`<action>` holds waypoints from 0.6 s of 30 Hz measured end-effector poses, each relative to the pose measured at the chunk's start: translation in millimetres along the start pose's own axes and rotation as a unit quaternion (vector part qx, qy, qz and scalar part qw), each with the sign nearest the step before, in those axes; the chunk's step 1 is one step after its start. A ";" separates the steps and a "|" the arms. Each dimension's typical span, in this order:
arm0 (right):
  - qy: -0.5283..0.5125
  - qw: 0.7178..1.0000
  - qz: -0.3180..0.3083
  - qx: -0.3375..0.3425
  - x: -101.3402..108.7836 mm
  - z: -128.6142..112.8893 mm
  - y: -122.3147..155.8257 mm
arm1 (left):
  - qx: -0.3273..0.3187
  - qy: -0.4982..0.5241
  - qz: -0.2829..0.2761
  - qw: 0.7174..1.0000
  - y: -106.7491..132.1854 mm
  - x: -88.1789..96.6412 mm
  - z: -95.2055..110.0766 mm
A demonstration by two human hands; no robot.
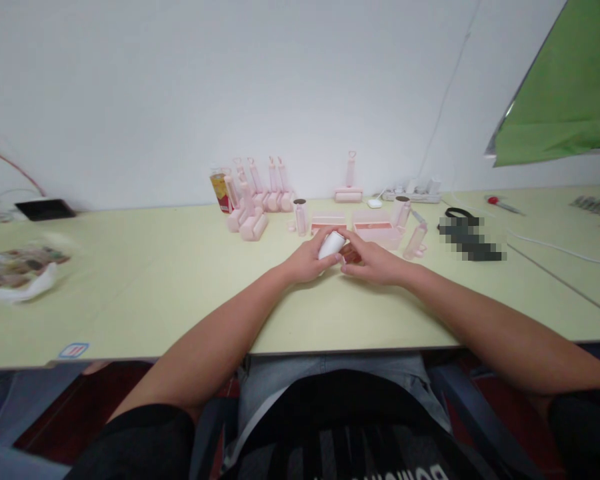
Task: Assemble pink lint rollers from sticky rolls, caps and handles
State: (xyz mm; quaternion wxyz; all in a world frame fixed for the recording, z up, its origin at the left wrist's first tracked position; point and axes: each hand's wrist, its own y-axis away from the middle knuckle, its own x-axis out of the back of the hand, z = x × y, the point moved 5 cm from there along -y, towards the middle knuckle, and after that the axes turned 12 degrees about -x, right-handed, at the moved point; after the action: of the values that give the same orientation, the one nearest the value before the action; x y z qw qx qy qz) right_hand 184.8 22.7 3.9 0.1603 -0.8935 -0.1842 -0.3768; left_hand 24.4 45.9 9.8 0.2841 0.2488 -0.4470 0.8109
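Left hand [305,262]: curled; the white roll [331,246] is held in it.
Right hand [379,262]: half closed beside the roll; whether something is gripped cannot be told.
Place of white roll: over the table [155,287], between both hands, before the pink boxes [391,238].

Light fairly bright, diffuse; source unclear. Wall [300,93] greyish, low contrast. Counter [145,280] evenly lit, shadows v. faint. Floor [87,407] dim. Pile [25,270] far L smeared, blurry. Black item [473,241] on R mostly pixelated. Wide-angle stretch nr edges; pic squashed vert.
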 end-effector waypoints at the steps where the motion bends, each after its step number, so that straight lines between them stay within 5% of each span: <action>1: -0.003 1.000 -0.001 0.000 -0.2 0.6 -0.3 | 0.001 -0.001 0.001 1.000 0.0 -0.2 -0.5; 18: -0.009 1.000 -0.012 0.004 -1.3 1.9 -0.8 | 0.018 -0.005 0.002 1.000 1.2 0.1 -2.2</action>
State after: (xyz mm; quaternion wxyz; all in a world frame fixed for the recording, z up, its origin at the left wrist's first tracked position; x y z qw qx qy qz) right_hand 184.8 24.0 1.8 0.1576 -0.8940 -0.1974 -0.3702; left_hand 23.1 47.3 8.1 0.2756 0.2573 -0.4339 0.8182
